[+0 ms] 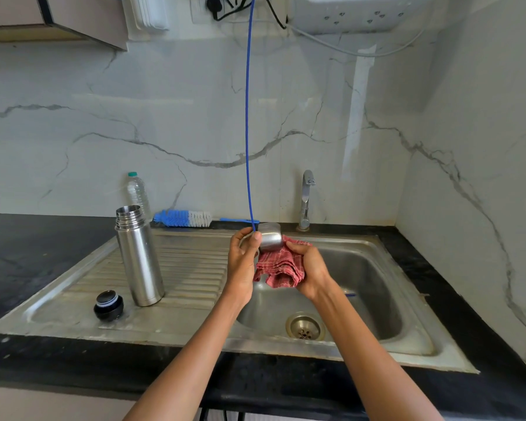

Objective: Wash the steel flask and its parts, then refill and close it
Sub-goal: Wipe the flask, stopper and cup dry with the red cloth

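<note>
at mid-frame above the sink, the left hand grips the steel cup while the right hand clutches the red cloth; best to wipe inside too, flask standing at left.

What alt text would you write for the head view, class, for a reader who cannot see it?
Over a steel sink, the left hand holds a steel cup while the right hand grips a red cloth against it. The open flask and black stopper stand on the drainboard.
</note>
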Tool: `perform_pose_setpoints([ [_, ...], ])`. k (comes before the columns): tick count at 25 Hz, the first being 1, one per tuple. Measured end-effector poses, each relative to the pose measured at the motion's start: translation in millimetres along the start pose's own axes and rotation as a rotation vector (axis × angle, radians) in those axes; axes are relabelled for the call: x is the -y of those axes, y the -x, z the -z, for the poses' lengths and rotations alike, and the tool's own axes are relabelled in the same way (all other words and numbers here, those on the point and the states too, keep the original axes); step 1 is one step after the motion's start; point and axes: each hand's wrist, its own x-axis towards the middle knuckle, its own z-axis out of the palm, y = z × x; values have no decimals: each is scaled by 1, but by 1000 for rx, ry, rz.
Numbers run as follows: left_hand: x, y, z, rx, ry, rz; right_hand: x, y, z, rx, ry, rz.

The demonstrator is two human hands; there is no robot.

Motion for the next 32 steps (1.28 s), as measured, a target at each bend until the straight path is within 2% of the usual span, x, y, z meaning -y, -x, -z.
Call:
perform_pose_setpoints([
  [6,3,-1,4,-9,-80,-79,-3,9,-2,-3,-6,-31],
  [8,10,-3,11,-7,-161,-98,0,12,-3,-59,53,49],
  [10,17,-1,15,26,-203,-115,5,9,-3,-204,228,294],
  [12,21,1,14,76,-177,-92,7,9,1,-300,601,655],
  [14,20,2,9,106,-176,-91,0,10,5,-219,970,927],
  [16,19,-1,7,128,-173,-101,-10,8,9,-75,1246,1095],
  [18,16,-2,9,141,-147,-77,-12,3,11,0,1232,1070],
  [21,9,4,10,175,-43,-14,2,-1,4,61,714,597],
  [23,4,4,10,132,75,8,-4,3,2,73,543,512],
  [26,1,-1,8,49,208,49,-29,18,-6,169,595,596],
  [28,1,2,9,33,197,75,-37,19,-7,140,947,801],
  [30,1,4,9,50,107,64,-36,7,-7,76,1288,1123],
  [31,0,5,11,70,69,52,-30,2,-9,94,1354,1196],
  [32,-2,5,13,97,51,43,-25,-1,-11,108,1356,1169],
])
